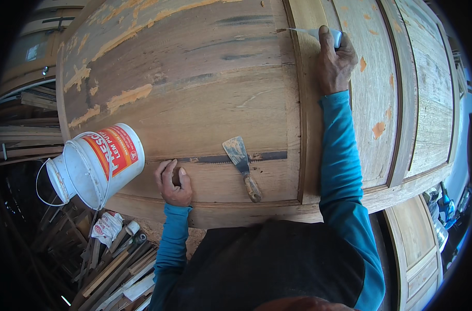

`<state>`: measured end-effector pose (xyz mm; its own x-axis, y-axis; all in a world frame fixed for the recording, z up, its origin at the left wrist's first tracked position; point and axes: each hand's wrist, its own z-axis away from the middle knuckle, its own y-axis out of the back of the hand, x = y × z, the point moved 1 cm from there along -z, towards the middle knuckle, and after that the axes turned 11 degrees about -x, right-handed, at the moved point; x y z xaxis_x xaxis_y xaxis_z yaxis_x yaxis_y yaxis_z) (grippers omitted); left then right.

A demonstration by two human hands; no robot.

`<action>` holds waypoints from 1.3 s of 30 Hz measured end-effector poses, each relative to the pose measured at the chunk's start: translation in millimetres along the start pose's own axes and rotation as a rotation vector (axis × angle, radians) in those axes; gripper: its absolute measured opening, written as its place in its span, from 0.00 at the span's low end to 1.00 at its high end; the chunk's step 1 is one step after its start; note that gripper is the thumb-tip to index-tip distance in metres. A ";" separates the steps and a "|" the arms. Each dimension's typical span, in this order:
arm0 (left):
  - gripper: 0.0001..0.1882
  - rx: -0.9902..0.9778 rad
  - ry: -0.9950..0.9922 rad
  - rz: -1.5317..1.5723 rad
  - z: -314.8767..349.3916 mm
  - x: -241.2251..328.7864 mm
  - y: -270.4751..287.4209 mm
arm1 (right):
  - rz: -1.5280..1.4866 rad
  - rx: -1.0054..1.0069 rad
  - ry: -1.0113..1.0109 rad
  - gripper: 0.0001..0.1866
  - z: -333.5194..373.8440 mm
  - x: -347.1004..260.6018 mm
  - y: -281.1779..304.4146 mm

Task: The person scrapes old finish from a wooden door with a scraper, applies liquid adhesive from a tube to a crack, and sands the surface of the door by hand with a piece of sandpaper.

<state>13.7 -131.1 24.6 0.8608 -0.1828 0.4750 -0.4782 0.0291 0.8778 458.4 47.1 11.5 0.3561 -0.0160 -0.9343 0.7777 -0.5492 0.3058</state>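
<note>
My right hand [337,61] grips a slim pale tool with a blue end [319,34]. It tapers leftward to a thin point with a brown dab, and its exact kind is unclear. This hand is over the upright frame strip of a large wooden panel [230,103]. Near the panel's front edge rests my left hand [174,185], fingers loosely bent and apart, nothing visible in them. To its right lies a putty knife [242,166] with a stained blade and wooden handle, across a dark strip in the wood. Orange-brown filler patches [129,97] mark the panel's far left.
Left of my left hand, a white bucket [124,142] with a red-orange label stands on the panel's corner, a smaller white container [58,179] beside it. Wood offcuts [127,277] and a white bag [107,228] lie below left. Another wooden panel [413,236] is at lower right.
</note>
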 end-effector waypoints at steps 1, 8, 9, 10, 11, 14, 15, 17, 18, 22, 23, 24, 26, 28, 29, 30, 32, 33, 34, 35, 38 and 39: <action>0.18 0.000 -0.003 0.000 -0.2 0.2 0.1 | 0.013 0.004 0.008 0.18 -0.2 -0.4 0.2; 0.18 0.004 -0.001 0.008 0.9 -1.7 -0.7 | 0.055 0.025 0.023 0.18 -0.6 0.5 -0.4; 0.18 0.006 0.000 0.011 1.3 -2.2 -1.4 | 0.048 0.032 0.026 0.18 -0.4 -0.4 -1.1; 0.18 0.008 0.002 0.015 1.5 -2.5 -1.8 | 0.042 0.038 0.030 0.18 -0.2 -1.6 -2.1; 0.18 0.007 0.003 0.016 1.3 -2.0 -1.6 | 0.036 0.045 0.034 0.18 -0.1 -2.5 -2.4; 0.18 0.006 0.005 0.019 1.0 -1.2 -1.1 | 0.045 0.042 0.035 0.19 0.3 -3.1 -1.8; 0.18 0.007 0.004 0.020 0.8 -1.2 -1.1 | 0.049 0.042 0.035 0.19 0.0 -2.4 -1.3; 0.18 0.004 0.000 0.012 0.8 -1.5 -0.9 | 0.057 0.043 0.035 0.20 -0.8 -0.4 -0.3; 0.18 0.002 -0.003 0.004 1.0 -2.3 -0.7 | 0.051 0.040 0.037 0.20 -0.6 0.0 -0.4; 0.18 0.003 -0.006 -0.003 0.5 -2.6 -1.2 | 0.072 0.031 0.054 0.20 -0.3 1.3 0.0; 0.18 0.002 -0.002 0.002 0.3 -2.2 -1.3 | 0.088 0.030 0.061 0.20 -0.4 1.3 0.2; 0.18 0.001 0.001 0.005 0.3 -0.8 -0.6 | 0.083 0.031 0.048 0.21 -0.4 1.2 0.8; 0.17 0.004 0.000 0.008 0.2 0.4 0.0 | 0.072 0.033 0.022 0.22 -0.6 0.5 1.9; 0.17 0.008 -0.004 0.012 -0.3 -0.3 -0.2 | 0.086 0.036 0.033 0.21 -0.1 -0.5 0.8; 0.17 0.008 -0.004 0.013 0.1 -0.8 -0.2 | 0.093 0.038 0.039 0.20 0.3 -1.0 0.2; 0.17 0.008 -0.005 0.014 0.0 -1.4 -0.5 | 0.081 0.041 0.042 0.20 0.3 -1.8 -0.4; 0.17 0.010 -0.008 0.014 -0.3 -1.7 -0.4 | 0.058 0.047 0.047 0.20 0.7 -3.5 -1.4; 0.17 0.011 -0.011 0.012 -0.3 -1.4 -0.3 | 0.056 0.047 0.044 0.20 0.8 -3.9 -1.2; 0.18 0.012 -0.014 0.011 -0.4 -1.2 -0.1 | 0.054 0.048 0.041 0.20 0.7 -4.1 -0.6; 0.18 0.010 -0.012 0.007 -0.5 -1.2 0.0 | 0.052 0.048 0.038 0.21 0.3 -4.1 -0.2; 0.18 0.008 -0.009 0.002 -0.4 -1.7 -0.2 | 0.063 0.046 0.034 0.21 -0.1 -3.1 0.1; 0.18 0.009 -0.010 0.002 0.1 -2.4 -0.6 | 0.065 0.048 0.034 0.20 0.0 -3.3 -0.2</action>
<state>11.9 -130.8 23.0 0.8582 -0.1926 0.4757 -0.4812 0.0205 0.8764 457.1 47.3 14.5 0.4233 -0.0251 -0.9057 0.7267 -0.5876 0.3559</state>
